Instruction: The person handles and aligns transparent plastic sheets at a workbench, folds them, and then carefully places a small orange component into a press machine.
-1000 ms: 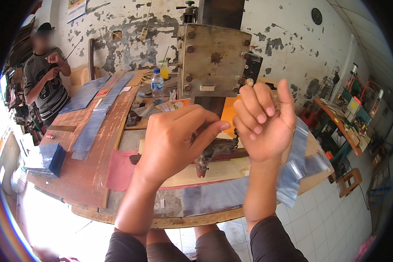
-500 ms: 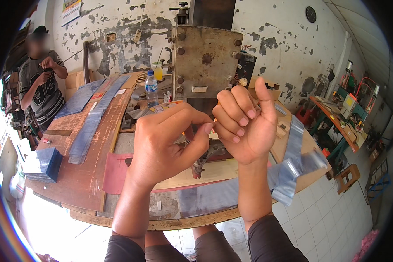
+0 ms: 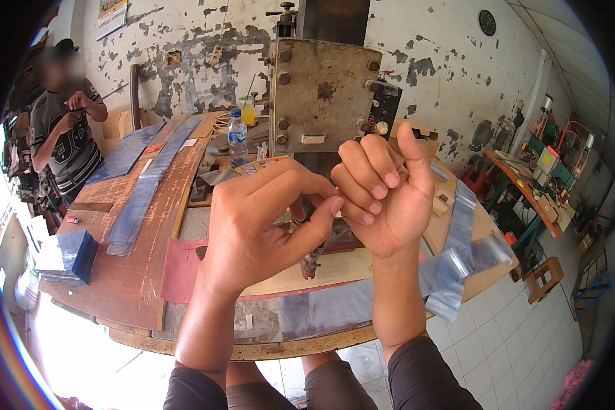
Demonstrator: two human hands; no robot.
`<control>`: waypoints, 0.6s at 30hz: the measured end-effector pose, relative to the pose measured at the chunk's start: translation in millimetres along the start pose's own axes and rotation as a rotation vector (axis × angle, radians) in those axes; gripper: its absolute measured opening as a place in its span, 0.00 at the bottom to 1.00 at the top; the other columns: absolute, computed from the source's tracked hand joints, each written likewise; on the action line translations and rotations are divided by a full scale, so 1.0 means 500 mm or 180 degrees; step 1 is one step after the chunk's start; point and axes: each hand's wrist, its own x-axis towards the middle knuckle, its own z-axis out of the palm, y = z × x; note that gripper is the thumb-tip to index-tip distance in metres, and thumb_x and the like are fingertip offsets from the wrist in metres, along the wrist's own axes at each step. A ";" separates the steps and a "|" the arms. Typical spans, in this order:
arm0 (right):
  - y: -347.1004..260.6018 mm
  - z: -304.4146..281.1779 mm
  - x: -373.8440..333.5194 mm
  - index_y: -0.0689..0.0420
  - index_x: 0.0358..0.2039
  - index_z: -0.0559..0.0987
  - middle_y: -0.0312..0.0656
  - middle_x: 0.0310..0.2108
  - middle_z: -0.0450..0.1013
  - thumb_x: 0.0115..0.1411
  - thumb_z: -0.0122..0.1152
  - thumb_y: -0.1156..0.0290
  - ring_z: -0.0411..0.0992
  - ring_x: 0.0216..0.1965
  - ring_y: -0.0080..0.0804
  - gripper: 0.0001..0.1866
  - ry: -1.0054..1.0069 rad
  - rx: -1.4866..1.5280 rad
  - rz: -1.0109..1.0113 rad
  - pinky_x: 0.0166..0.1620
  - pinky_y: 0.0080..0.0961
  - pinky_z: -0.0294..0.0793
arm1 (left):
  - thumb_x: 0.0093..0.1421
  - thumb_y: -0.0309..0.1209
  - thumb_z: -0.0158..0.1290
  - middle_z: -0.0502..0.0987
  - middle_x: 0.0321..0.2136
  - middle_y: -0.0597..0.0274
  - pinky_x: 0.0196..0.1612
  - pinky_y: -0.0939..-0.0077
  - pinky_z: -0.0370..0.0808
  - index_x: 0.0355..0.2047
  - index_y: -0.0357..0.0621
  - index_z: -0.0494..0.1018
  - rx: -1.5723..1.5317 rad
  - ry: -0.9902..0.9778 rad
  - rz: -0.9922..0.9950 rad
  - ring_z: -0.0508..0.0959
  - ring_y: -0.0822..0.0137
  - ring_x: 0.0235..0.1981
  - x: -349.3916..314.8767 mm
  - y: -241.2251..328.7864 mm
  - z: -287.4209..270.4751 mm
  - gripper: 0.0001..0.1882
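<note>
Both hands are raised in front of me over the workbench. My left hand [image 3: 263, 222] has its back toward me, with thumb and index finger bent together in a pinch at the little-finger side of the other hand. Whether anything small lies in that pinch is hidden. My right hand [image 3: 393, 195] shows its palm, with four fingers curled in and the thumb pointing up. I see nothing in it. Behind the hands stands a press machine with a worn metal plate [image 3: 324, 92]. Below them lies a pale yellow sheet [image 3: 335, 271] on a red sheet [image 3: 183, 273].
Clear bluish plastic strips [image 3: 328, 307] lie along the bench's front and right. A stack of blue sheets [image 3: 68, 256] sits at the left. A water bottle [image 3: 237, 140] and a yellow drink [image 3: 247, 109] stand behind. A co-worker [image 3: 65, 130] stands far left.
My left thumb has shifted slightly toward my right hand, and its tip sits a little apart from the index finger. My right hand has hardly moved.
</note>
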 end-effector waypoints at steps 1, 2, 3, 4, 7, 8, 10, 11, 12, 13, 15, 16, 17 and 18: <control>0.001 -0.001 0.000 0.51 0.22 0.63 0.34 0.20 0.60 0.76 0.36 0.49 0.56 0.18 0.23 0.27 -0.0086 -0.0059 0.0021 0.19 0.20 0.63 | 0.52 0.19 0.65 0.81 0.25 0.61 0.26 0.79 0.74 0.28 0.38 0.79 0.0000 0.0004 0.0020 0.79 0.72 0.23 0.000 0.001 -0.001 0.06; -0.001 -0.003 -0.001 0.52 0.24 0.64 0.35 0.21 0.61 0.75 0.39 0.52 0.58 0.19 0.23 0.24 -0.0163 -0.0131 0.0040 0.19 0.20 0.64 | 0.52 0.19 0.65 0.81 0.25 0.61 0.26 0.79 0.74 0.28 0.38 0.78 -0.0016 0.0009 0.0042 0.79 0.72 0.23 0.001 0.001 0.000 0.06; -0.003 -0.004 -0.003 0.53 0.27 0.66 0.36 0.21 0.63 0.74 0.41 0.54 0.60 0.19 0.24 0.21 -0.0240 -0.0202 0.0060 0.20 0.21 0.66 | 0.52 0.20 0.66 0.81 0.25 0.60 0.26 0.79 0.75 0.29 0.38 0.78 -0.0082 0.0012 0.0067 0.79 0.71 0.23 0.001 0.000 0.002 0.07; -0.005 -0.002 -0.004 0.53 0.30 0.66 0.37 0.22 0.64 0.72 0.44 0.58 0.61 0.20 0.24 0.16 -0.0348 -0.0339 0.0032 0.21 0.21 0.68 | 0.51 0.21 0.67 0.81 0.25 0.60 0.26 0.79 0.75 0.29 0.37 0.78 -0.0148 0.0016 0.0091 0.80 0.71 0.24 0.000 -0.002 0.002 0.08; -0.013 0.000 -0.003 0.53 0.37 0.66 0.39 0.24 0.67 0.65 0.52 0.66 0.64 0.21 0.26 0.07 -0.0666 -0.0693 -0.0003 0.23 0.23 0.70 | 0.50 0.25 0.71 0.80 0.26 0.59 0.26 0.79 0.76 0.29 0.37 0.77 -0.0372 -0.0058 0.0127 0.80 0.69 0.25 0.001 -0.002 -0.004 0.12; -0.016 -0.003 -0.004 0.53 0.39 0.66 0.38 0.25 0.67 0.64 0.53 0.68 0.63 0.22 0.26 0.07 -0.0752 -0.0800 0.0011 0.23 0.23 0.69 | 0.49 0.26 0.72 0.80 0.26 0.59 0.26 0.78 0.77 0.29 0.38 0.77 -0.0460 -0.0096 0.0135 0.81 0.69 0.25 0.001 0.000 -0.006 0.13; -0.023 -0.006 -0.006 0.52 0.40 0.66 0.38 0.25 0.68 0.62 0.54 0.71 0.62 0.23 0.26 0.08 -0.0856 -0.0966 0.0035 0.24 0.22 0.68 | 0.48 0.29 0.74 0.80 0.27 0.59 0.26 0.78 0.77 0.30 0.39 0.78 -0.0470 -0.0106 0.0182 0.81 0.69 0.25 0.001 0.004 -0.006 0.15; -0.024 -0.006 -0.005 0.52 0.39 0.66 0.38 0.25 0.68 0.61 0.55 0.72 0.63 0.23 0.26 0.09 -0.0882 -0.1015 0.0046 0.25 0.22 0.68 | 0.47 0.30 0.74 0.80 0.27 0.59 0.26 0.78 0.77 0.30 0.39 0.78 -0.0465 -0.0110 0.0204 0.81 0.69 0.25 0.001 0.007 -0.006 0.16; -0.023 -0.007 -0.005 0.51 0.39 0.66 0.38 0.25 0.68 0.60 0.55 0.73 0.63 0.24 0.27 0.09 -0.0908 -0.1066 0.0057 0.25 0.22 0.67 | 0.47 0.30 0.75 0.80 0.27 0.59 0.26 0.78 0.77 0.30 0.39 0.78 -0.0408 -0.0059 0.0322 0.81 0.69 0.25 0.002 0.009 -0.007 0.16; -0.019 -0.008 -0.005 0.52 0.39 0.66 0.40 0.26 0.69 0.59 0.55 0.74 0.64 0.23 0.26 0.10 -0.0865 -0.1006 0.0055 0.25 0.21 0.69 | 0.46 0.30 0.75 0.80 0.27 0.59 0.26 0.79 0.77 0.30 0.40 0.78 -0.0352 -0.0009 0.0440 0.81 0.69 0.26 0.003 0.011 -0.007 0.17; -0.010 -0.012 -0.009 0.53 0.39 0.66 0.43 0.27 0.70 0.57 0.56 0.76 0.67 0.23 0.26 0.11 -0.0760 -0.0915 0.0060 0.25 0.21 0.71 | 0.45 0.29 0.76 0.80 0.27 0.58 0.25 0.79 0.78 0.30 0.40 0.78 -0.0292 0.0085 0.0632 0.81 0.69 0.26 0.001 0.006 -0.006 0.17; -0.007 -0.014 -0.010 0.52 0.38 0.65 0.43 0.27 0.70 0.57 0.56 0.77 0.67 0.23 0.25 0.11 -0.0721 -0.0952 0.0085 0.24 0.20 0.71 | 0.45 0.28 0.76 0.80 0.27 0.58 0.25 0.79 0.78 0.31 0.40 0.79 -0.0273 0.0124 0.0705 0.81 0.69 0.26 -0.001 0.002 -0.006 0.17; -0.010 -0.013 -0.013 0.52 0.38 0.65 0.43 0.27 0.70 0.57 0.56 0.78 0.67 0.23 0.24 0.11 -0.0703 -0.0969 0.0083 0.24 0.19 0.71 | 0.44 0.27 0.76 0.80 0.28 0.58 0.25 0.79 0.78 0.31 0.40 0.79 -0.0228 0.0140 0.0796 0.81 0.69 0.26 0.002 0.007 -0.004 0.17; -0.014 -0.011 -0.016 0.52 0.38 0.65 0.43 0.28 0.70 0.57 0.56 0.78 0.67 0.24 0.23 0.11 -0.0684 -0.0986 0.0082 0.24 0.19 0.71 | 0.44 0.26 0.76 0.80 0.28 0.58 0.25 0.79 0.78 0.32 0.40 0.79 -0.0191 0.0128 0.0804 0.81 0.69 0.27 0.006 0.014 -0.003 0.17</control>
